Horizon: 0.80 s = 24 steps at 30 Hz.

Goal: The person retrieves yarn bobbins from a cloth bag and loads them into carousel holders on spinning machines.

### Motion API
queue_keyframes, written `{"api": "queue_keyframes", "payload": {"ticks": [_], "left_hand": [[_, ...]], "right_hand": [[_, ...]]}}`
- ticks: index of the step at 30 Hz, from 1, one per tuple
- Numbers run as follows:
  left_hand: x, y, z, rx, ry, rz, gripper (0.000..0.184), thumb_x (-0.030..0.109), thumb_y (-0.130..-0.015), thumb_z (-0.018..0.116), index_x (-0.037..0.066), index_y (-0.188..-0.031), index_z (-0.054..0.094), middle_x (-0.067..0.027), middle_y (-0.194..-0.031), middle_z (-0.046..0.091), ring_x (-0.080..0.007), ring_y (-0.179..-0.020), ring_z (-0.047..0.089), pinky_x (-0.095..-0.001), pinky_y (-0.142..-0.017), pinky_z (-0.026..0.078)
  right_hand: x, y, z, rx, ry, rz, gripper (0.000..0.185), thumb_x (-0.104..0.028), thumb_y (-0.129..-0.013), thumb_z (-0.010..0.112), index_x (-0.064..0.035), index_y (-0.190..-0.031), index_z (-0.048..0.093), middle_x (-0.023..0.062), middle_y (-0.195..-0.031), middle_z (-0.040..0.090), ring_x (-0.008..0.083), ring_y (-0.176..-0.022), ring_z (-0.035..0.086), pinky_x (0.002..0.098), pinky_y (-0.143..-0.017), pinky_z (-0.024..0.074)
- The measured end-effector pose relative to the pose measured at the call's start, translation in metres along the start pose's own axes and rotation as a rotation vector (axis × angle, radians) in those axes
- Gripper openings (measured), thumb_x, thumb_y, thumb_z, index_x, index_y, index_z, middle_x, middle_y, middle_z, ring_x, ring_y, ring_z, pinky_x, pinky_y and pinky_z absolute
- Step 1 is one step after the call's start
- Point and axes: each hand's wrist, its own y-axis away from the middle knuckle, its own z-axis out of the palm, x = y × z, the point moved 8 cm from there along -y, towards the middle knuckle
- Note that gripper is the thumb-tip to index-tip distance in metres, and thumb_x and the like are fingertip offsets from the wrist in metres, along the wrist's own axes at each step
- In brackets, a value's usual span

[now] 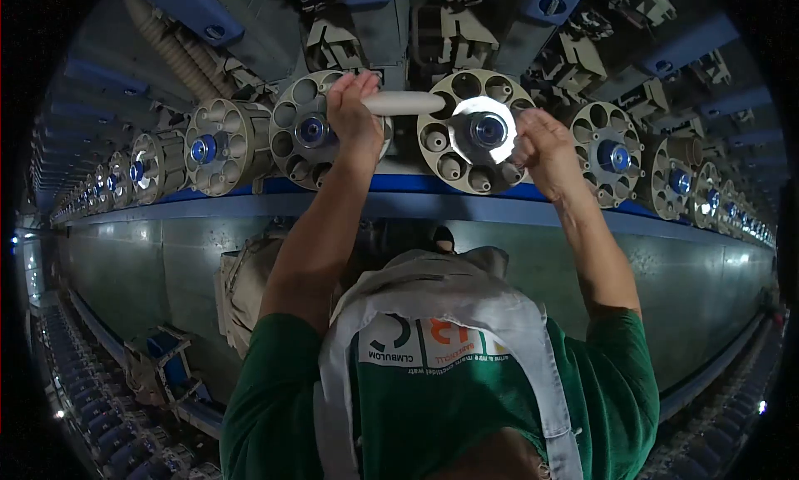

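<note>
A white, elongated bobbin (pixel 404 104) lies sideways in my left hand (pixel 355 105), its free end pointing right towards a round magazine (pixel 431 157). This magazine has a ring of round pockets, several with pale tube ends showing, and a bright plate (pixel 466 143) around a blue hub (pixel 488 130). My right hand (pixel 543 143) is at the magazine's right edge with its fingers bent together; what they hold, if anything, is hidden. Behind my left hand stands another magazine (pixel 285 139) with a blue hub.
More round magazines (pixel 226 147) (pixel 614 155) run in a row to both sides. A blue rail (pixel 399 184) passes below them. Grey machine parts (pixel 470 43) rise behind. A blue-and-grey cart (pixel 171 368) stands on the green floor (pixel 208 263) at lower left.
</note>
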Motion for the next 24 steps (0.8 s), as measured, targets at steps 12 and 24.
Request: {"api": "queue_keyframes", "payload": {"ticks": [12,24], "left_hand": [[-0.014,0.111,-0.008,-0.514,-0.813,-0.201,0.041,0.023,-0.096,0.039,-0.003,-0.127,0.036,-0.0158,-0.082,0.061,-0.0174,-0.065,0.062,-0.0284,-0.058,0.052],[-0.003,0.081,0.032,-0.672,-1.087,-0.344,0.056,0.035,-0.095,0.044,-0.002,-0.134,0.028,-0.0184,-0.083,0.062,-0.0201,-0.066,0.062,-0.0297,-0.059,0.051]], "right_hand": [[0.136,-0.045,0.027,0.115,0.165,0.477,0.04,-0.043,-0.093,0.045,-0.0086,-0.073,0.049,-0.0009,-0.054,0.041,0.0084,-0.042,0.033,0.0243,-0.039,0.0248],[0.048,-0.081,0.035,0.289,1.201,-0.157,0.035,-0.029,-0.089,0.046,0.0037,-0.089,0.058,0.0264,-0.083,0.061,0.038,-0.081,0.06,0.043,-0.07,0.0455]]}}
